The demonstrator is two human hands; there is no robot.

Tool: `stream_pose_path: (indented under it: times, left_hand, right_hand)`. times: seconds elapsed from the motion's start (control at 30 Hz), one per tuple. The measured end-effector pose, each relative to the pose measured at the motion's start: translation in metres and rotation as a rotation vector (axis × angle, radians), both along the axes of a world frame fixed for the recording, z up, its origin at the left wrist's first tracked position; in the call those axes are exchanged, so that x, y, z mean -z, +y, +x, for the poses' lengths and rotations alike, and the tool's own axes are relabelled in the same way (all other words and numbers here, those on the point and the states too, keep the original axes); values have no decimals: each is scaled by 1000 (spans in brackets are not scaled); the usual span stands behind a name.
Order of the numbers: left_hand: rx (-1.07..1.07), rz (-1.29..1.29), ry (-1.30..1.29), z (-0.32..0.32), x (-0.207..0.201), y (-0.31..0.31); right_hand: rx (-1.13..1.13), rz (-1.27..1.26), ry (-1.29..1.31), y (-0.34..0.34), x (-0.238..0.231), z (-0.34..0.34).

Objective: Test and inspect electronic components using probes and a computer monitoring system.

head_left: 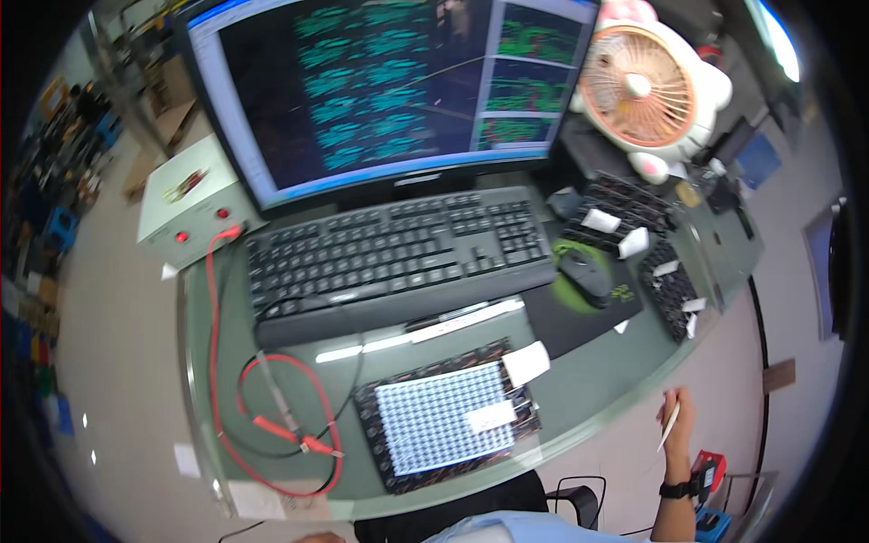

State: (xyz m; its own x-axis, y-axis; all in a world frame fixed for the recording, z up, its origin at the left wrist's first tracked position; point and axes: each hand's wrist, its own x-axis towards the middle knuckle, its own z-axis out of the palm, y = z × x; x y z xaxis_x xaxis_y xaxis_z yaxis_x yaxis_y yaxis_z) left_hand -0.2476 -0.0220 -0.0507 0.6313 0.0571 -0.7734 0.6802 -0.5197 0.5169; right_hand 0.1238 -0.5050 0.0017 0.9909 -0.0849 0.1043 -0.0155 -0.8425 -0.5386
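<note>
My right hand [677, 421] is out beyond the desk's right edge, its fingers closed around a thin white stick [668, 427], whose exact kind I cannot make out. A dark watch sits on that wrist. Of my left hand [321, 538] only a sliver shows at the lower edge, and its fingers are hidden. A dark, flat panel [395, 477] lies at the desk's front. On it rests a bluish-white sheet [434, 416] patterned in a fine grid. Two white paper slips, one of them a label [527, 364], lie at its right side.
Behind the panel are a pen [434, 320], a black keyboard [398, 253] and a mouse [585, 276] on a dark mat. Red and black test leads [214, 362] run from a white box [195, 204]. Dark boards [668, 290], a monitor [389, 90] and a fan [638, 86] stand farther back.
</note>
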Motion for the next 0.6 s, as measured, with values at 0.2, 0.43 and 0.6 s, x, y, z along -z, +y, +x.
stream_pose_path:
  times: [0.2,0.43,0.6]
  left_hand:
    - [-212,-641,-231,63,-55,-17]
    - [-742,-37,-1075,102,-66,34]
    - [-531,950,-807,145,-39,50]
  right_hand:
    - [-519,67,-508,115,-31,47]
    - [-655,-11,-665,163,12,146]
    - [-644,51,-582,166,43,159]
